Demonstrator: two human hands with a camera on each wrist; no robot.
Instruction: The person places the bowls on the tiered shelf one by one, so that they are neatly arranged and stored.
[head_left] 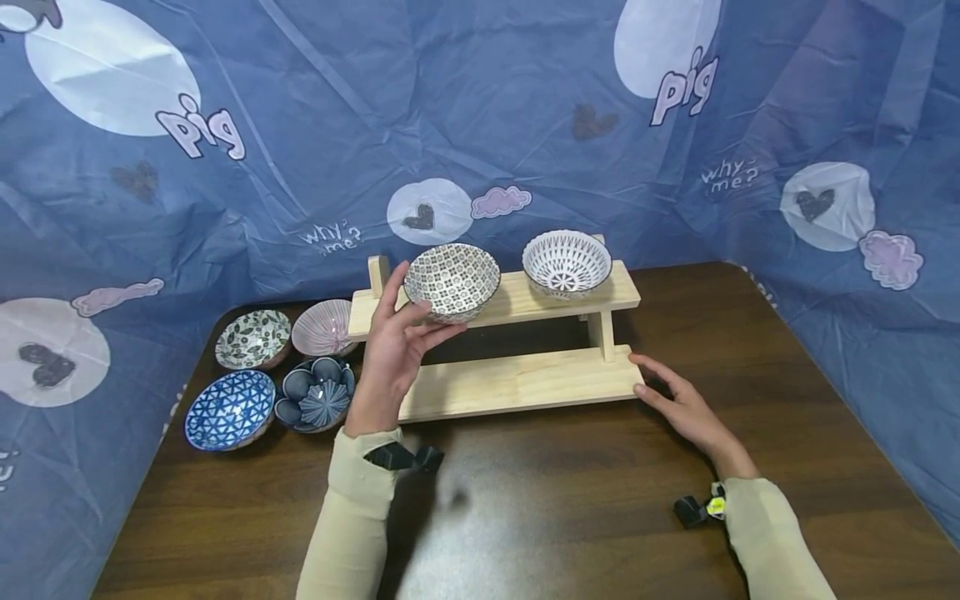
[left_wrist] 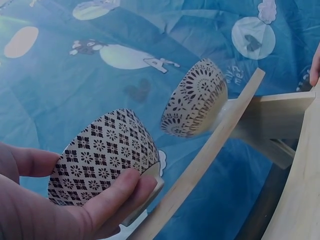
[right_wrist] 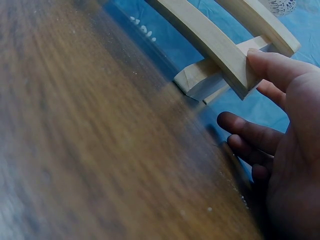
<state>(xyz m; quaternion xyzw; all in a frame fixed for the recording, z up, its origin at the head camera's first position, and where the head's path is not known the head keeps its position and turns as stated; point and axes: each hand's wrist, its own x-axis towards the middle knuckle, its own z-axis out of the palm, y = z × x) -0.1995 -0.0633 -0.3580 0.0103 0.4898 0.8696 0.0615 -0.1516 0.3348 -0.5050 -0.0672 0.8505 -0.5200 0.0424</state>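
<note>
My left hand (head_left: 393, 346) grips a small bowl (head_left: 452, 279) with a dark checkered floral pattern, at the left part of the upper board. In the left wrist view, this bowl (left_wrist: 107, 157) is tilted, with fingers (left_wrist: 117, 195) along its outside near the foot; whether the foot touches the board cannot be told. A second black-and-white bowl (head_left: 567, 262) stands on the right part of the two-tier wooden rack (head_left: 517, 383). My right hand (head_left: 686, 412) holds the right end of the lower board between thumb and index finger; its other fingers (right_wrist: 250, 135) hang loosely curled below.
Left of the rack on the brown table (head_left: 540, 500) stand a green leaf-patterned bowl (head_left: 253, 339), a pink striped bowl (head_left: 324, 327), a blue triangle-patterned bowl (head_left: 231, 410) and a dark blue flower-shaped bowl (head_left: 318, 396). A blue printed cloth (head_left: 480, 108) hangs behind.
</note>
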